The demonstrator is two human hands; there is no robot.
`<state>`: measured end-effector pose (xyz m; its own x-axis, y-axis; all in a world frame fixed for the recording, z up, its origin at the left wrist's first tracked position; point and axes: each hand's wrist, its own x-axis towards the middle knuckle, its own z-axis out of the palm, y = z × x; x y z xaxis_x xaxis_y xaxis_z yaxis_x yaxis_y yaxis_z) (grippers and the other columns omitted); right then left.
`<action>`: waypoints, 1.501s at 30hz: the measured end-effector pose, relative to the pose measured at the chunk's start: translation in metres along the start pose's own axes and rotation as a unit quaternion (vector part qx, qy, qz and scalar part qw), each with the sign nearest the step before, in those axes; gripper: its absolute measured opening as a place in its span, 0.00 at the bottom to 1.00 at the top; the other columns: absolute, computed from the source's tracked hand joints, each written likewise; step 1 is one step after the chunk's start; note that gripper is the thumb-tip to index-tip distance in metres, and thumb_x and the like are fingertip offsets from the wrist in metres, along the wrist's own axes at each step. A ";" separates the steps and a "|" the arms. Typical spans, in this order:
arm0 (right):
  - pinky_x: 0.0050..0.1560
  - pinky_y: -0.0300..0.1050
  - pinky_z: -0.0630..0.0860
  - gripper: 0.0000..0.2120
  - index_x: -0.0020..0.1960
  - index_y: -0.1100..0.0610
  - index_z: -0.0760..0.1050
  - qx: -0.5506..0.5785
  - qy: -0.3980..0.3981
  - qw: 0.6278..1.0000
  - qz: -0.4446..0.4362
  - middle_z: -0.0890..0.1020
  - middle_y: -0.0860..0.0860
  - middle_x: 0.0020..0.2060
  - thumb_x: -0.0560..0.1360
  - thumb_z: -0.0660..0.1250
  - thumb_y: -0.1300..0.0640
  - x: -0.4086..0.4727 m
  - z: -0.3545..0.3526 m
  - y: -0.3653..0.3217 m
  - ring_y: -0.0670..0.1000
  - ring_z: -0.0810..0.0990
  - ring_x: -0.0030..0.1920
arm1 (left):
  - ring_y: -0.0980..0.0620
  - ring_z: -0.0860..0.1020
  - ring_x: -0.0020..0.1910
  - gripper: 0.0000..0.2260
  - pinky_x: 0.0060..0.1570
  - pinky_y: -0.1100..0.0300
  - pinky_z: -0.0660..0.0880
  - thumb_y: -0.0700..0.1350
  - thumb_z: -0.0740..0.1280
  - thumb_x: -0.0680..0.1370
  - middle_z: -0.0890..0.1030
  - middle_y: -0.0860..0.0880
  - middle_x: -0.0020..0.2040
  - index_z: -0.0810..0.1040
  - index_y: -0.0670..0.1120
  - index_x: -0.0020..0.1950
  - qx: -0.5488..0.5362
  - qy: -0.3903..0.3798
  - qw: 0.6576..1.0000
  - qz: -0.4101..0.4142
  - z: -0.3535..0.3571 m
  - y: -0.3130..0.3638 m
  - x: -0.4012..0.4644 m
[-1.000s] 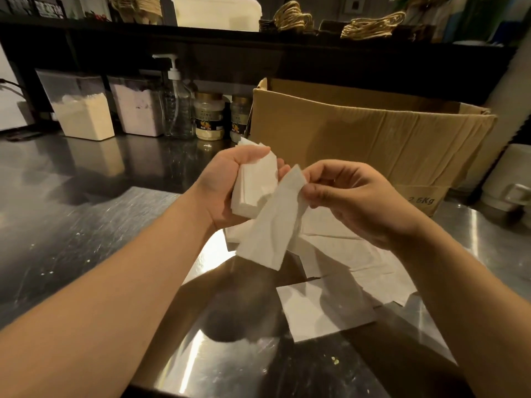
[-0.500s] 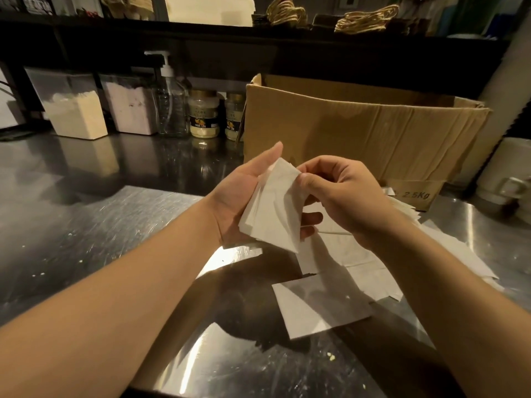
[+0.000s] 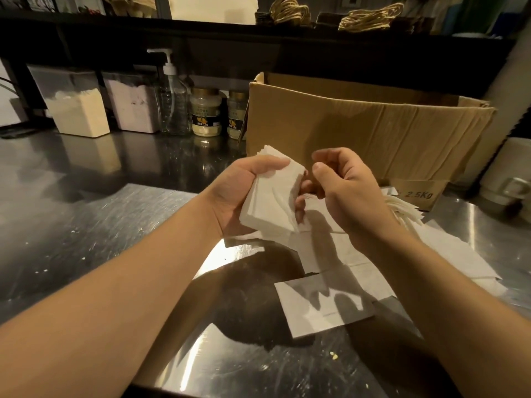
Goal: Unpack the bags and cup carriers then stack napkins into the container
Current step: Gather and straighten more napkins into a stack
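Observation:
My left hand (image 3: 234,193) grips a thick stack of white napkins (image 3: 273,198) above the steel counter, thumb on top and fingers curled underneath. My right hand (image 3: 344,191) hovers just to the right of the stack with its fingers curled; it holds nothing that I can see. Loose white napkins (image 3: 321,305) lie spread flat on the counter below and to the right of my hands. Another fanned pile of napkins (image 3: 402,209) lies beside the cardboard box (image 3: 359,127), which stands open behind my hands.
Steel counter (image 3: 86,225) stretches left and forward. At the back stand two tubs of powder (image 3: 77,110), a pump bottle (image 3: 172,104) and two jars (image 3: 205,114). A white mug (image 3: 508,179) sits at the far right. A dark shelf above holds bundles of twine handles (image 3: 370,15).
The single napkin my right hand pinched has been laid onto the stack in my left hand. My right hand has let go and drawn slightly away. My left hand closed round the stack.

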<state>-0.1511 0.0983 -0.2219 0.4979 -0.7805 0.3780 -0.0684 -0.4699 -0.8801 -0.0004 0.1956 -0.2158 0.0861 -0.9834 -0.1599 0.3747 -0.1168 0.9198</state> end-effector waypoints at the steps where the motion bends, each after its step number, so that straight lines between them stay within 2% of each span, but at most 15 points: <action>1: 0.49 0.40 0.81 0.06 0.59 0.49 0.74 -0.002 0.006 1.000 0.005 0.81 0.45 0.49 0.83 0.64 0.56 0.000 0.001 0.003 0.47 0.82 0.50 | 0.47 0.79 0.47 0.25 0.51 0.51 0.79 0.51 0.68 0.73 0.81 0.43 0.51 0.73 0.45 0.68 -0.052 -0.021 0.998 0.009 -0.001 0.002 0.000; 5: 0.41 0.31 0.72 0.04 0.52 0.47 0.77 -0.158 -0.079 0.983 -0.040 0.80 0.43 0.47 0.79 0.68 0.55 -0.004 0.007 0.012 0.45 0.79 0.47 | 0.48 0.76 0.45 0.23 0.50 0.53 0.77 0.50 0.65 0.78 0.78 0.44 0.52 0.68 0.44 0.70 -0.185 -0.076 0.978 0.059 -0.010 0.011 -0.002; 7: 0.52 0.36 0.72 0.04 0.50 0.42 0.76 -0.246 -0.153 0.955 -0.067 0.76 0.39 0.50 0.78 0.71 0.48 -0.010 0.012 0.013 0.44 0.75 0.52 | 0.48 0.75 0.44 0.21 0.48 0.53 0.76 0.50 0.64 0.78 0.77 0.44 0.52 0.69 0.43 0.69 -0.220 -0.074 0.970 0.076 -0.013 0.014 -0.002; 9: 0.68 0.48 0.63 0.11 0.57 0.41 0.78 -0.310 -0.205 0.924 -0.086 0.74 0.38 0.58 0.76 0.72 0.42 -0.017 0.018 0.012 0.43 0.66 0.58 | 0.49 0.75 0.44 0.18 0.48 0.54 0.76 0.50 0.64 0.79 0.77 0.44 0.51 0.70 0.43 0.65 -0.242 -0.062 0.965 0.086 -0.014 0.015 -0.003; 11: 0.71 0.50 0.58 0.19 0.64 0.41 0.78 -0.360 -0.231 0.896 -0.120 0.75 0.40 0.65 0.74 0.72 0.39 -0.020 0.025 0.009 0.45 0.65 0.63 | 0.49 0.74 0.43 0.17 0.48 0.55 0.75 0.51 0.63 0.79 0.77 0.45 0.51 0.71 0.43 0.63 -0.248 -0.049 0.963 0.091 -0.013 0.016 -0.004; 13: 0.73 0.49 0.60 0.22 0.67 0.42 0.77 -0.387 -0.245 0.877 -0.147 0.76 0.42 0.68 0.75 0.71 0.37 -0.019 0.032 0.007 0.48 0.69 0.68 | 0.50 0.74 0.42 0.16 0.48 0.56 0.74 0.51 0.63 0.79 0.77 0.45 0.50 0.72 0.43 0.62 -0.251 -0.033 0.963 0.093 -0.012 0.015 -0.004; 17: 0.64 0.51 0.75 0.19 0.68 0.47 0.78 -0.426 -0.273 0.836 -0.213 0.81 0.46 0.64 0.79 0.67 0.43 -0.014 0.033 0.007 0.51 0.79 0.61 | 0.50 0.74 0.42 0.15 0.49 0.56 0.73 0.51 0.62 0.79 0.77 0.45 0.49 0.72 0.44 0.60 -0.248 -0.019 0.964 0.091 -0.009 0.014 -0.004; 21: 0.60 0.53 0.75 0.13 0.64 0.48 0.79 -0.464 -0.259 0.806 -0.259 0.83 0.49 0.59 0.82 0.63 0.51 -0.013 0.036 0.009 0.55 0.80 0.56 | 0.50 0.74 0.41 0.14 0.48 0.56 0.73 0.51 0.62 0.79 0.77 0.45 0.49 0.72 0.44 0.60 -0.240 -0.008 0.966 0.095 -0.009 0.014 -0.003; 25: 0.56 0.56 0.79 0.15 0.64 0.46 0.79 -0.442 -0.251 0.817 -0.272 0.84 0.49 0.58 0.81 0.63 0.43 -0.011 0.039 0.013 0.55 0.82 0.54 | 0.50 0.74 0.41 0.14 0.48 0.56 0.74 0.51 0.62 0.80 0.77 0.45 0.49 0.73 0.44 0.59 -0.235 -0.005 0.967 0.097 -0.009 0.014 -0.003; 29: 0.55 0.55 0.76 0.23 0.54 0.45 0.82 -0.468 -0.254 0.791 -0.300 0.83 0.48 0.49 0.80 0.49 0.43 -0.011 0.044 0.016 0.54 0.80 0.47 | 0.50 0.75 0.41 0.14 0.47 0.56 0.75 0.51 0.62 0.80 0.77 0.45 0.48 0.73 0.44 0.60 -0.232 0.001 0.968 0.098 -0.010 0.013 -0.002; 32: 0.57 0.55 0.72 0.16 0.49 0.49 0.80 -0.506 -0.230 0.764 -0.327 0.80 0.49 0.46 0.83 0.54 0.50 -0.010 0.047 0.020 0.55 0.78 0.45 | 0.50 0.75 0.41 0.15 0.48 0.56 0.74 0.51 0.63 0.79 0.77 0.45 0.49 0.72 0.44 0.61 -0.234 -0.001 0.968 0.094 -0.011 0.013 -0.001; 36: 0.58 0.55 0.73 0.10 0.50 0.53 0.80 -0.469 -0.208 0.778 -0.362 0.82 0.50 0.47 0.83 0.60 0.54 -0.009 0.047 0.025 0.54 0.79 0.45 | 0.50 0.75 0.41 0.17 0.48 0.56 0.74 0.51 0.64 0.78 0.77 0.45 0.49 0.71 0.44 0.63 -0.243 -0.003 0.965 0.096 -0.014 0.013 0.000; 39: 0.51 0.52 0.75 0.09 0.48 0.52 0.81 -0.394 -0.181 0.823 -0.367 0.84 0.49 0.44 0.80 0.63 0.54 -0.010 0.035 0.023 0.53 0.80 0.42 | 0.50 0.74 0.42 0.17 0.49 0.56 0.74 0.51 0.64 0.78 0.76 0.46 0.49 0.72 0.43 0.62 -0.257 0.003 0.961 0.099 -0.017 0.014 0.001; 42: 0.44 0.45 0.78 0.03 0.47 0.50 0.80 -0.230 -0.201 0.910 -0.281 0.83 0.43 0.43 0.76 0.72 0.58 -0.013 0.020 0.017 0.46 0.80 0.43 | 0.50 0.74 0.42 0.16 0.48 0.56 0.74 0.50 0.64 0.78 0.76 0.46 0.48 0.72 0.42 0.61 -0.275 0.009 0.956 0.102 -0.020 0.013 0.003; 45: 0.40 0.38 0.78 0.03 0.46 0.52 0.80 -0.106 -0.215 0.959 -0.151 0.81 0.42 0.37 0.78 0.71 0.58 -0.013 0.008 0.008 0.43 0.79 0.39 | 0.51 0.74 0.41 0.16 0.47 0.56 0.74 0.52 0.64 0.77 0.76 0.47 0.47 0.73 0.43 0.59 -0.258 0.015 0.961 0.102 -0.022 0.013 0.003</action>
<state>-0.1513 0.1078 -0.2360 0.8305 -0.3749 0.4119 -0.0172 -0.7565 -0.6538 0.0252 0.1940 -0.2126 0.2307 -0.9729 -0.0127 0.7542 0.1705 0.6341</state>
